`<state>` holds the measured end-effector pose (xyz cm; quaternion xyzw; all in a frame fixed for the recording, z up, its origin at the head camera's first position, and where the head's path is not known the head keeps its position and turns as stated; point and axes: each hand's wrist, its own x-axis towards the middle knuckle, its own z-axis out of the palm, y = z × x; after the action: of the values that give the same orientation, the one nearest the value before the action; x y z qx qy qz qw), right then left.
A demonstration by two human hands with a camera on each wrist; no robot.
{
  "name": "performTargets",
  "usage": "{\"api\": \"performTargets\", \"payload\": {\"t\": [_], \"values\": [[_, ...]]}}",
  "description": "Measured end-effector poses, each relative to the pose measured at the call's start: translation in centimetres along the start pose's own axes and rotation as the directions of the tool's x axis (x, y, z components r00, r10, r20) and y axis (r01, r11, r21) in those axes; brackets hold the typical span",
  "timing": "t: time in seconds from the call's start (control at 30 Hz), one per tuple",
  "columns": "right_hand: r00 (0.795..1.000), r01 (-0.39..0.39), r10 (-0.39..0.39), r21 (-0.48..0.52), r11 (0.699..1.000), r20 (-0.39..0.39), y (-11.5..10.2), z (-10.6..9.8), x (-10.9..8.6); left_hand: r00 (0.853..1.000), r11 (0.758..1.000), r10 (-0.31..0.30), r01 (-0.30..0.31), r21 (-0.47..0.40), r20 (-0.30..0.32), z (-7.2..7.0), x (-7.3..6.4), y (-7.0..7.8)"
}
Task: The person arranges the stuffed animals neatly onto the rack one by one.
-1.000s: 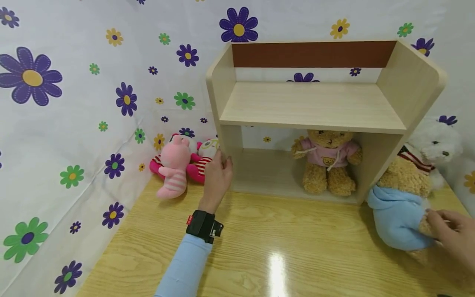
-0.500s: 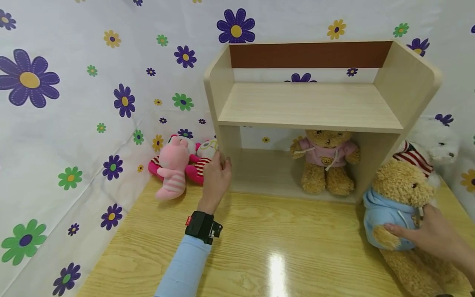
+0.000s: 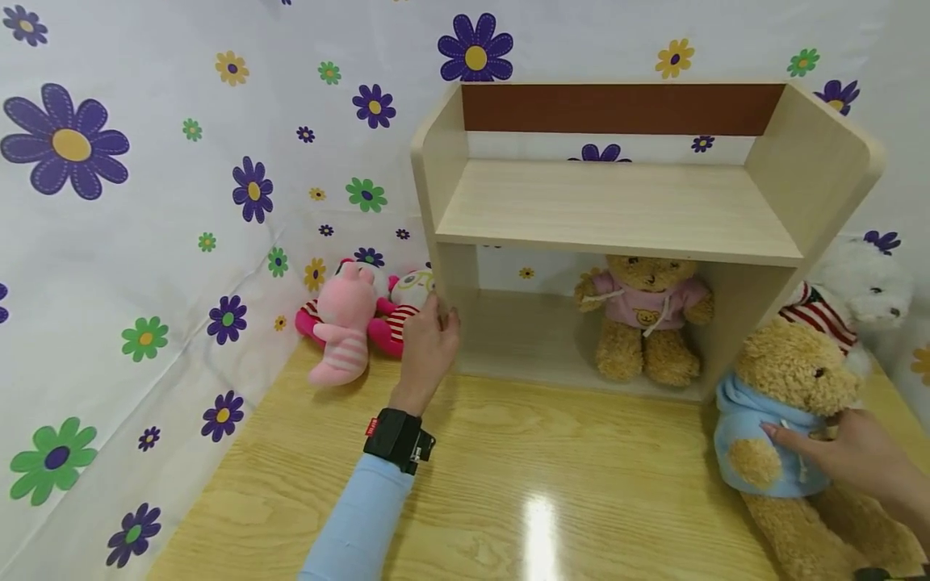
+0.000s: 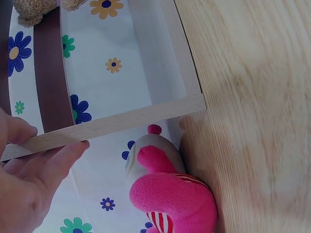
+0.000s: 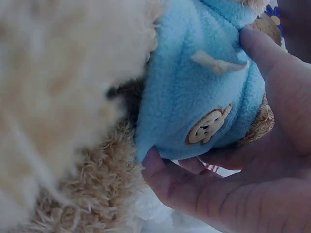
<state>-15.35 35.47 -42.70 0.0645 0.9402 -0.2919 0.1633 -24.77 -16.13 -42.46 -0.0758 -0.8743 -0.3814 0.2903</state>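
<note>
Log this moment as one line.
left hand: grips shelf's side panel; right hand: holds blue-shirted bear; pink-shirted bear: inside lower compartment; white bear: behind blue-shirted bear

- We pinch the front edge of the shelf's pale wooden side panel [image 4: 121, 121] with our left hand [image 4: 34, 184], thumb [image 4: 19, 130] on the inner face, fingers [image 4: 63, 158] on the outer
- We see that panel meet the bottom board [image 4: 181, 51] at a corner beside the wood-grain tabletop [image 4: 252, 121]
- Outside the panel we have a hot-pink plush toy [image 4: 175, 199] with red-and-white stripes
- Through the shelf we see a dark brown strip [image 4: 51, 73], some curly tan plush fur [image 4: 29, 12] and a white flower-printed sheet [image 4: 92, 53]
</note>
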Motion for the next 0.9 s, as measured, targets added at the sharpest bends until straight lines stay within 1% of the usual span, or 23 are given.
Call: {"api": "performTargets", "payload": {"t": [0.1,0.2,0.27,0.37,0.47,0.5,0.6,0.7,0.83,0.9], "values": [[0.999,0.042,-0.042,0.002,0.999,-0.025,0.0,0.6,-0.2,1.0,1.0,-0.003,0.003,0.003,0.002,-0.1,0.2,0.1],[0.996,0.08,-0.079,0.04,0.996,-0.032,-0.3,0.9,-0.4,1.0,1.0,-0.007,0.007,-0.005,0.015,-0.2,0.2,0.1],[0.996,0.084,-0.082,0.042,0.996,-0.042,-0.5,0.8,-0.3,1.0,1.0,-0.011,0.011,-0.009,0.018,-0.2,0.2,0.1],[0.999,-0.003,0.005,0.035,0.999,-0.039,-0.8,0.7,-0.1,1.0,1.0,-0.021,0.021,-0.014,0.016,-0.2,0.0,0.0],[0.996,-0.076,0.076,-0.005,0.997,-0.049,-0.7,0.9,-0.1,0.999,1.0,-0.027,0.027,-0.016,0.017,-0.1,-0.2,0.0],[0.994,-0.088,0.087,-0.016,0.996,-0.059,-0.8,1.0,-0.2,1.0,1.0,-0.026,0.026,-0.015,0.018,-0.1,-0.2,0.0],[0.992,-0.091,0.086,-0.041,0.995,-0.095,-0.7,1.3,-0.3,1.0,1.0,-0.015,0.015,-0.015,0.013,-0.1,-0.2,0.0],[0.984,-0.138,0.134,-0.027,0.99,-0.119,-0.9,1.4,-0.5,1.0,1.0,-0.013,0.013,-0.015,0.011,-0.1,-0.2,-0.1],[0.966,-0.203,0.197,-0.017,0.979,-0.168,-1.4,1.7,-0.9,1.0,1.0,-0.022,0.023,-0.011,0.021,0.0,-0.2,-0.2],[0.957,-0.218,0.209,-0.021,0.976,-0.203,-1.6,1.8,-1.1,1.0,1.0,-0.021,0.022,-0.012,0.023,0.0,-0.2,-0.2]]}}
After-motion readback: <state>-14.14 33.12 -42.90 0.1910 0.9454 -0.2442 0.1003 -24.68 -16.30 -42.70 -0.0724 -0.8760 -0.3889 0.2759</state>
